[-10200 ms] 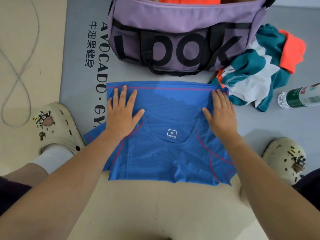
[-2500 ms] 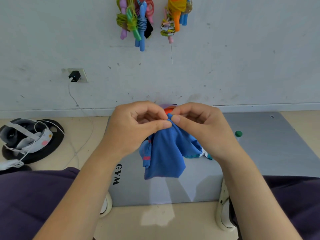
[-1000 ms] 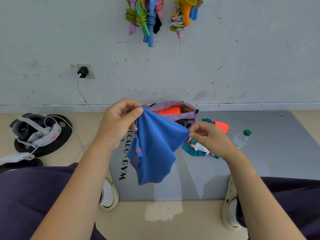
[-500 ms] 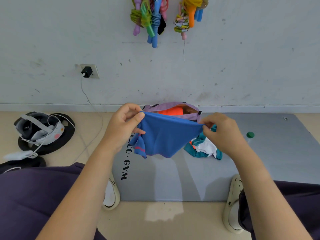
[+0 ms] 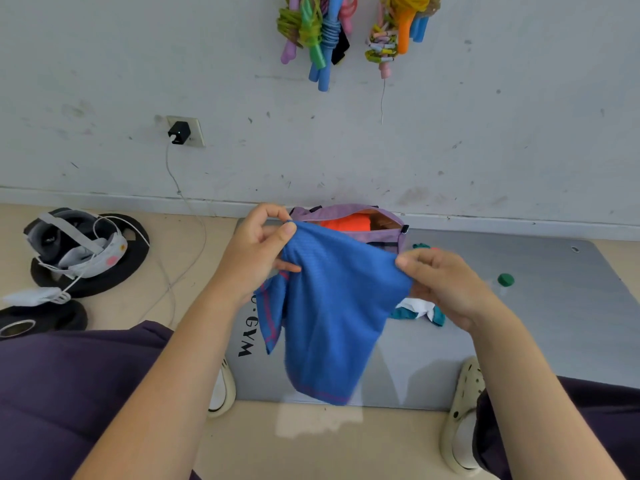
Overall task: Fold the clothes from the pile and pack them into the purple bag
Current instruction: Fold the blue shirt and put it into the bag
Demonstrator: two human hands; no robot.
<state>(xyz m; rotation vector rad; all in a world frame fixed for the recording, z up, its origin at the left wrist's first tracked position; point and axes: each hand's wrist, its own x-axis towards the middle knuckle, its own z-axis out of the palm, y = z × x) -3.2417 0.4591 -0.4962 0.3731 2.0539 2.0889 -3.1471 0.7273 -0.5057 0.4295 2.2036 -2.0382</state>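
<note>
Both hands up: left hand [image 5: 254, 258] and right hand [image 5: 446, 289] each pinch the blue shirt [image 5: 332, 313] tight in curled fingers, dangling before the purple bag [image 5: 346, 216].

We are seeing the blue shirt [image 5: 332, 306] covering the front of the purple bag [image 5: 349, 211]. The right hand [image 5: 446, 285] is hiding most of the teal and white clothes pile [image 5: 415, 311] near the mat's [image 5: 540, 323] far edge. The skipping ropes [image 5: 318, 32] are running off the top edge.
</note>
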